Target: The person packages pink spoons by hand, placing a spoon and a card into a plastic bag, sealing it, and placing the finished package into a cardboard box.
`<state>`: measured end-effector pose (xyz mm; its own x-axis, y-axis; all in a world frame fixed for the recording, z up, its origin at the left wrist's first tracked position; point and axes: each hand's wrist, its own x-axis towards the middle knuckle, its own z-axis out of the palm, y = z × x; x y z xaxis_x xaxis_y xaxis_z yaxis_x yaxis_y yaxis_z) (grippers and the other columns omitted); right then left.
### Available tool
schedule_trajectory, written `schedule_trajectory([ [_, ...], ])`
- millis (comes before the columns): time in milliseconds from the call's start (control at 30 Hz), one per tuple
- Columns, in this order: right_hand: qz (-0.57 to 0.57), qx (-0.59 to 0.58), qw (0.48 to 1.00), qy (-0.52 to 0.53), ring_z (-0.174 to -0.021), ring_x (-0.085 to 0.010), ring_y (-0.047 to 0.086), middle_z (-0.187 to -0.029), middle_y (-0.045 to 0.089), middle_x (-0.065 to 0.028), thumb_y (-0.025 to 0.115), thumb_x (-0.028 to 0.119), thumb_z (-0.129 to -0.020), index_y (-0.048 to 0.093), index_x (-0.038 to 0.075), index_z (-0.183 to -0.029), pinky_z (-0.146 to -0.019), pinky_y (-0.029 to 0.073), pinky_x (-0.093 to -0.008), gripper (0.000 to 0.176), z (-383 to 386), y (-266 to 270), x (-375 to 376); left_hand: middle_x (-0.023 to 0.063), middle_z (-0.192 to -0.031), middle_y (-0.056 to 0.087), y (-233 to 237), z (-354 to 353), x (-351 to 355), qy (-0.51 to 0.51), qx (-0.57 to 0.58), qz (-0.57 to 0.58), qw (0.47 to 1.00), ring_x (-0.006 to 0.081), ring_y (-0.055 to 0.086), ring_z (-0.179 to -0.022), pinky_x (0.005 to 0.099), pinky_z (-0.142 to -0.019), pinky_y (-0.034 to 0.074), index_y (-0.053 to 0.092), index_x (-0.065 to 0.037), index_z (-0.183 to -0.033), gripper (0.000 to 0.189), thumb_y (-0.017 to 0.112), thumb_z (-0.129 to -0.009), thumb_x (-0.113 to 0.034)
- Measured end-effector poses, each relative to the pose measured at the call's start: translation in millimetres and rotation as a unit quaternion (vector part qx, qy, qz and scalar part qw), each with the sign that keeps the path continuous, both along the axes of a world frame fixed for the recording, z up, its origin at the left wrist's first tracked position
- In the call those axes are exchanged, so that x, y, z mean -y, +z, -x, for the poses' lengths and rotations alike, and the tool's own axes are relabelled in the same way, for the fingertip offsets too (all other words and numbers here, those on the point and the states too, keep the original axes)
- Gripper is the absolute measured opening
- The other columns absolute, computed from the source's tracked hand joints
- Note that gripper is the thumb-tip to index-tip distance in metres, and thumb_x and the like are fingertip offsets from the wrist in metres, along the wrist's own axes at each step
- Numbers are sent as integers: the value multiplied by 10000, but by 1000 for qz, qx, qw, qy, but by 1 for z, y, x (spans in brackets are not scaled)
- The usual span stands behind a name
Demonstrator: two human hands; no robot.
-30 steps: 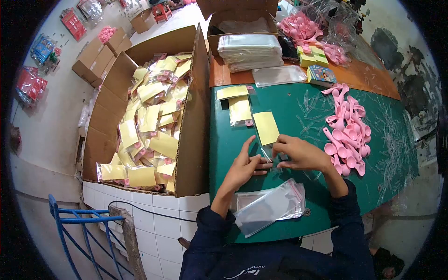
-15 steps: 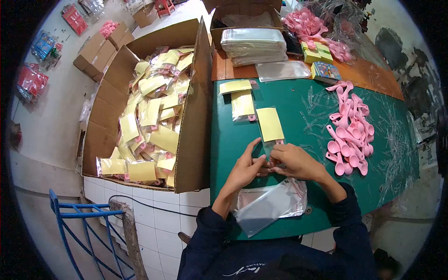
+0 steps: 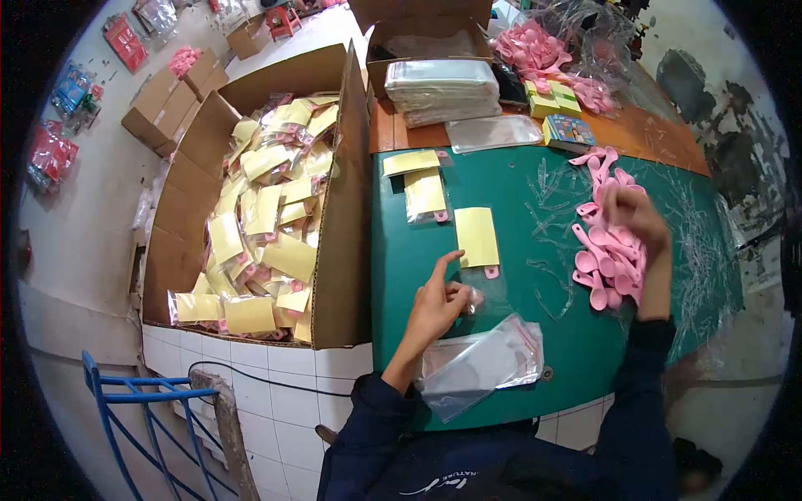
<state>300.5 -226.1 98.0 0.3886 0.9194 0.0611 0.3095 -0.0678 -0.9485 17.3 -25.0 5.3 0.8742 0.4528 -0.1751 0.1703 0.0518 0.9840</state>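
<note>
My left hand (image 3: 439,305) rests at a clear bag holding a yellow card (image 3: 477,238) and a pink piece. Its index finger touches the card's lower left edge, its other fingers curl at the bag's lower part, and the fingers are apart. My right hand (image 3: 639,219) is blurred over the pile of pink spoons (image 3: 614,259); whether it holds a spoon cannot be made out. Nearer me lie loose clear bags (image 3: 480,367). Two packed bags with yellow cards (image 3: 424,192) lie farther back on the green table (image 3: 518,188).
A large cardboard box (image 3: 341,225) full of packed yellow-card bags stands left of the table. Along the back are stacked clear bags (image 3: 441,88), card stacks (image 3: 568,131) and more pink spoons (image 3: 530,46). Clear plastic strips (image 3: 689,259) lie at the right. A blue metal frame (image 3: 150,392) stands lower left.
My right hand has left the bag and moved right to the spoon pile. My left hand has stayed at the bag. The view has shifted slightly.
</note>
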Motion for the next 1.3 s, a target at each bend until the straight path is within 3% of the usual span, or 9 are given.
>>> schedule_trajectory([
  [33, 91, 210, 960, -159, -736, -197, 512, -762, 505, -63, 562, 129, -809, 539, 24, -829, -686, 420, -322, 110, -40, -10, 15, 101, -836, 663, -4, 0, 0, -4, 0, -12, 1000, 140, 646, -718, 250, -598, 507, 415, -37, -1244, 412, 525, -847, -48],
  [67, 174, 404, 845, -304, -752, -226, 518, -792, 523, -76, 544, 131, -814, 543, 23, -871, -703, 428, -333, 122, -68, -19, 24, 91, -825, 660, -7, -2, -1, -5, 3, -25, 1000, 132, 640, -718, 245, -588, 501, 457, -30, -1207, 360, 519, -854, -54],
  [167, 312, 620, 655, -299, -859, -276, 506, -943, 527, -128, 511, 135, -835, 518, 25, -1001, -774, 427, -366, 200, -39, -28, 25, 70, -837, 643, -11, -2, -3, -41, 21, -4, 999, 115, 622, -756, 228, -621, 496, 552, -1, -1080, 220, 500, -872, -53],
  [233, 41, 469, 878, -91, -1003, -301, 470, -1069, 457, -138, 702, 48, -629, 466, 60, -1100, -865, 405, -371, 526, 20, -29, -13, 57, -926, 627, -6, -2, -2, -49, 37, 83, 995, 98, 590, -816, 222, -686, 474, 576, 3, -1034, 179, 503, -886, -67],
  [267, 33, 359, 933, -19, -1013, -304, 450, -1042, 428, -141, 756, 83, -600, 457, 78, -1112, -877, 395, -391, 593, 70, -27, -37, 50, -970, 620, -2, -3, -2, -55, 43, 124, 990, 90, 574, -846, 219, -718, 463, 588, 4, -1011, 165, 504, -893, -75],
  [467, 0, 359, 933, -18, -845, -317, 550, -989, 445, -152, 704, 31, -631, 508, 32, -983, -750, 471, -372, 403, 130, -81, -66, 47, -1008, 609, 14, 4, -9, -141, 87, 140, 976, 130, 608, -868, 240, -794, 462, 550, 14, -1075, 206, 448, -901, -30],
  [733, -26, 67, 997, 16, -873, -164, 525, -981, 447, -88, 686, 39, -693, 573, 22, -862, -736, 463, -282, 203, 123, -71, -51, 81, -858, 602, 21, -4, 1, -96, -39, -121, 987, 164, 621, -776, 269, -700, 498, 541, -14, -945, 155, 615, -814, -50],
  [1033, 45, -203, 976, -64, -770, -109, 588, -869, 587, -63, 611, 97, -838, 544, -3, -858, -686, 481, -228, 121, 123, -86, -49, 61, -781, 602, 9, -8, 3, 22, 13, -166, 986, 122, 610, -696, 236, -584, 497, 580, -3, -844, 112, 633, -814, -97],
  [1300, 52, -194, 968, -149, -615, -108, 612, -748, 611, -73, 578, 52, -850, 511, -14, -847, -547, 486, -214, 94, 134, -89, -59, 51, -785, 616, 3, -8, 2, 30, -79, -123, 989, 79, 593, -746, 223, -589, 486, 575, 6, -852, 143, 635, -828, -122],
])
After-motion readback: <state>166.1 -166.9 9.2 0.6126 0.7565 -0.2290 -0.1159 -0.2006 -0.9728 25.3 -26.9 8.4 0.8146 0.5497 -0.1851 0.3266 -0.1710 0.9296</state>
